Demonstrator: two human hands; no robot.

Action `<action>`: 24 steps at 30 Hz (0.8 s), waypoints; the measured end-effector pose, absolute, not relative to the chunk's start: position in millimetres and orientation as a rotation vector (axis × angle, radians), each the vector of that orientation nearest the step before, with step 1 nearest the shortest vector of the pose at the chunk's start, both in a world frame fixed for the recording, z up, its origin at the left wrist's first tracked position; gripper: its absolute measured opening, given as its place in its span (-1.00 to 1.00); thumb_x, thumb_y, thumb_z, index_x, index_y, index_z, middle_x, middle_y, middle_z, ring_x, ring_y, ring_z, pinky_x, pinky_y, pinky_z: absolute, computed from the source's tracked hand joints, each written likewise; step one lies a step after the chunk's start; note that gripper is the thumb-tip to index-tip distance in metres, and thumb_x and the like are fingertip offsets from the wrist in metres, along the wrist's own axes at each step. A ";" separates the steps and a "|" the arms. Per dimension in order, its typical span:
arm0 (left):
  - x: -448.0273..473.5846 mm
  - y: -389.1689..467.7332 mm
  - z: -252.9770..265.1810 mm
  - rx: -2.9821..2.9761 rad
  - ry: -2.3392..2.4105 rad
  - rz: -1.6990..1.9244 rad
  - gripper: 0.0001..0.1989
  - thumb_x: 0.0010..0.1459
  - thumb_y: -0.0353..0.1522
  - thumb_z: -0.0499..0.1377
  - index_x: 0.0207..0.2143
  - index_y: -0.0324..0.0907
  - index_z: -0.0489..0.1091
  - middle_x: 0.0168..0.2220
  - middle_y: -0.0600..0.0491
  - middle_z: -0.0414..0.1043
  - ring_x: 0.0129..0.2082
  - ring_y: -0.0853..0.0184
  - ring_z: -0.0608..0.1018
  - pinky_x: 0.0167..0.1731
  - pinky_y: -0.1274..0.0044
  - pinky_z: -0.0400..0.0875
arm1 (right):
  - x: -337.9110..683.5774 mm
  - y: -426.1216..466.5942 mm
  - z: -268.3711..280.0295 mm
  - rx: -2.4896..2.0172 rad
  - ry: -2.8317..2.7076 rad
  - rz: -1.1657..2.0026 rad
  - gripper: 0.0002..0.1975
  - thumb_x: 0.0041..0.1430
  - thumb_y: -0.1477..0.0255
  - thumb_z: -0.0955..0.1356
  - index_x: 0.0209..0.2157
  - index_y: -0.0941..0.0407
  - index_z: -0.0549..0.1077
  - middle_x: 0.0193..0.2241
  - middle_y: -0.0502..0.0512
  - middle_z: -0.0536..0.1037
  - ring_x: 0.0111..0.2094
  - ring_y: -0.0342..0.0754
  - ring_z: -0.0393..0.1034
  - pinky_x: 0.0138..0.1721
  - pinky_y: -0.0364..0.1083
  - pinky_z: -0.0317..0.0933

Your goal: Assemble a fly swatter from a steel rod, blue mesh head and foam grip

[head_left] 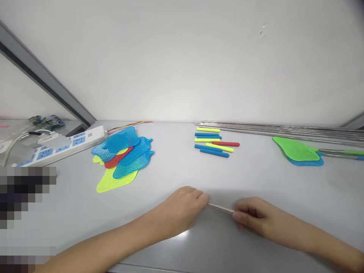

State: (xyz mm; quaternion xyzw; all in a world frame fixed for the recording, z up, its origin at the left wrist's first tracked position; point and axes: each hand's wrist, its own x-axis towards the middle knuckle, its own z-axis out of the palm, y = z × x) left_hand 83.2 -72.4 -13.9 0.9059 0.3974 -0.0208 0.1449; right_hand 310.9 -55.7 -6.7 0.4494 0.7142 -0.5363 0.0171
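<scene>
Head view: left hand (186,208), right hand (260,218) hold rod (221,208).

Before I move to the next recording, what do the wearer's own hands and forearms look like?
The left hand and right hand are ungloved, with no ring, watch or bracelet visible. The left forearm and right forearm show no sleeve up to the picture's edges. The right hand's fingers are slightly blurred, so small details there cannot be told.
</scene>
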 end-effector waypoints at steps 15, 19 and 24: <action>78.4 -70.6 -9.0 2.541 1.187 -0.024 -0.81 -0.06 -0.60 -0.04 -0.41 -0.17 0.20 -0.48 0.11 0.31 -0.46 0.37 0.38 -0.43 0.60 0.22 | 297.0 -56.6 -7.7 1.368 2.294 -1.599 -0.63 0.15 0.21 0.12 -0.58 0.15 0.26 -0.66 -0.07 0.17 -0.61 -0.22 0.01 -0.61 -0.20 -0.09; 80.4 -73.1 -9.6 2.528 1.199 -0.048 -0.81 -0.07 -0.60 -0.04 -0.42 -0.18 0.20 -0.49 0.10 0.31 -0.47 0.37 0.37 -0.43 0.59 0.23 | 298.0 -52.8 -8.2 1.330 2.302 -1.617 -0.64 0.14 0.22 0.14 -0.59 0.16 0.26 -0.67 -0.08 0.16 -0.61 -0.22 0.00 -0.62 -0.21 -0.10; 78.9 -70.4 -5.5 2.455 1.205 -0.011 -0.80 -0.06 -0.61 -0.04 -0.42 -0.18 0.21 -0.47 0.10 0.32 -0.45 0.36 0.38 -0.44 0.59 0.21 | 297.5 -54.3 -10.7 1.378 2.348 -1.648 -0.62 0.13 0.21 0.16 -0.62 0.17 0.26 -0.68 -0.08 0.14 -0.62 -0.23 -0.03 -0.63 -0.21 -0.13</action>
